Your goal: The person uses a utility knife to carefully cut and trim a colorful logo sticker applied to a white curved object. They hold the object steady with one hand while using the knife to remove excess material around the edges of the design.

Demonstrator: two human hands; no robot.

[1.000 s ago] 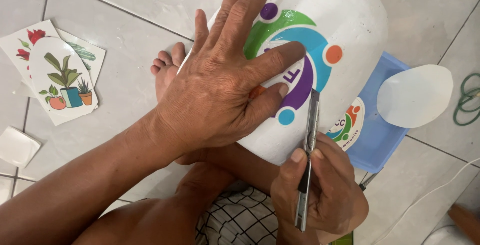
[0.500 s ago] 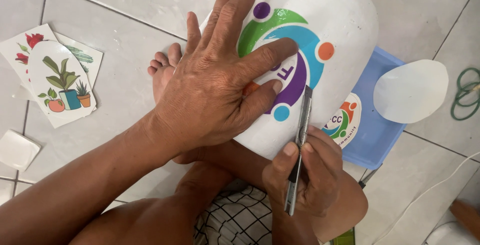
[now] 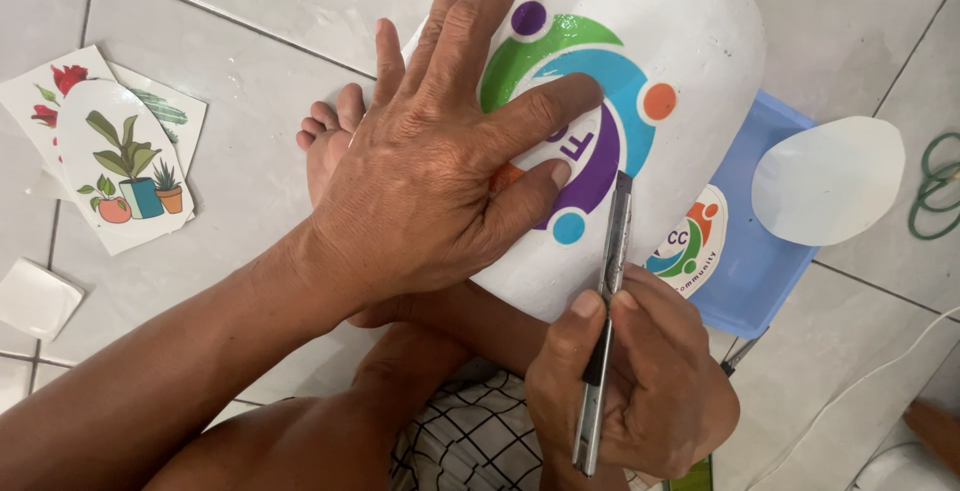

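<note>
Two hands (image 3: 430, 181), one utility knife (image 3: 605, 321), one white helmet (image 3: 660, 41), two plant stickers (image 3: 120, 166), one blue tray (image 3: 750, 271)

The left hand (image 3: 430, 181) hides part of the round sticker (image 3: 575, 131) — the white object's (image 3: 690, 41) top is cut off.

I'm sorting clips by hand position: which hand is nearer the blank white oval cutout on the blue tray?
Right. The right hand holds a utility knife just below-left of the white oval cutout. The left hand presses the white pot farther left.
</note>
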